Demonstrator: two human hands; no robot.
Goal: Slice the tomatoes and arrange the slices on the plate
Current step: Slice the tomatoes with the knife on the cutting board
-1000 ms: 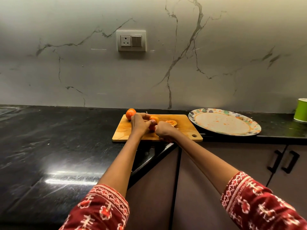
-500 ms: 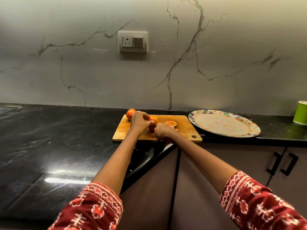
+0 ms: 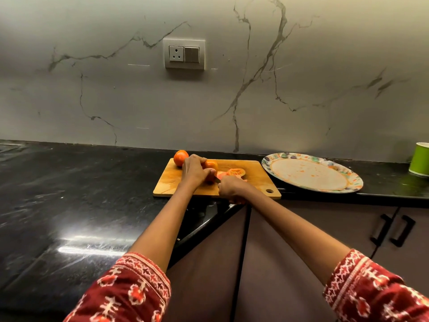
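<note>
Our left hand curls its fingers over the tomato we are cutting, holding it down on the cutting board. Our right hand sits just beside it, at the near edge of the board, fingers clenched round the handle of a knife; only a short dark bit of the blade shows between the two hands, touching the held tomato. The handle itself is hidden in the fist.

Just to the right of the held tomato lie cut slices, flat on the board with the wet pulp facing up. A whole tomato stands at the far left corner of the board, behind our left hand and close to it. The board is wooden, with a hanging hole in its near right corner, and lies on the black bench.

Just beside the board on the right is the plate, oval with a coloured patterned rim, bearing a few orange smears but no slices yet. Further right, at the picture's edge, stands a green cup. On the marble wall behind is a socket and switch panel. Both our forearms are bare below red patterned sleeves.
</note>
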